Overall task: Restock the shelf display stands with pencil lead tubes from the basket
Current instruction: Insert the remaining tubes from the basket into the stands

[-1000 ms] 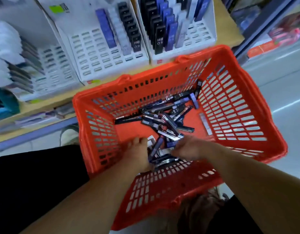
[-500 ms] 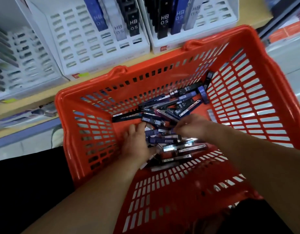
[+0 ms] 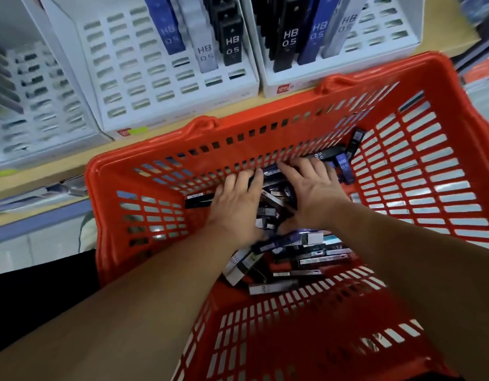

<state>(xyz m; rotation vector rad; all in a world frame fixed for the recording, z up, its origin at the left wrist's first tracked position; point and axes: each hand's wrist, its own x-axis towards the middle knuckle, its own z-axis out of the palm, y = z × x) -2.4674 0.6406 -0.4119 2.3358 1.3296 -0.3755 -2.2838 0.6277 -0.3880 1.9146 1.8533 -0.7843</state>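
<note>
An orange plastic basket (image 3: 419, 188) holds a loose pile of black, blue and grey pencil lead tubes (image 3: 295, 257). Both my hands are inside it, palms down on the pile near the far wall. My left hand (image 3: 235, 204) lies with fingers stretched over the tubes. My right hand (image 3: 312, 193) lies beside it, fingers spread toward the far wall. What is under the palms is hidden. Two white slotted display stands sit on the shelf beyond: a left stand (image 3: 133, 86) with few tubes and a right stand (image 3: 375, 50) with more.
A third white stand (image 3: 37, 105) at the far left holds dark items. The wooden shelf edge (image 3: 45, 180) runs just behind the basket. Pale floor shows through the basket's right wall. Dark clothing (image 3: 31, 292) fills the lower left.
Both hands have slid from the near part of the pile toward the far wall of the basket, pushing through the tubes. The view has moved closer to the shelf stands.
</note>
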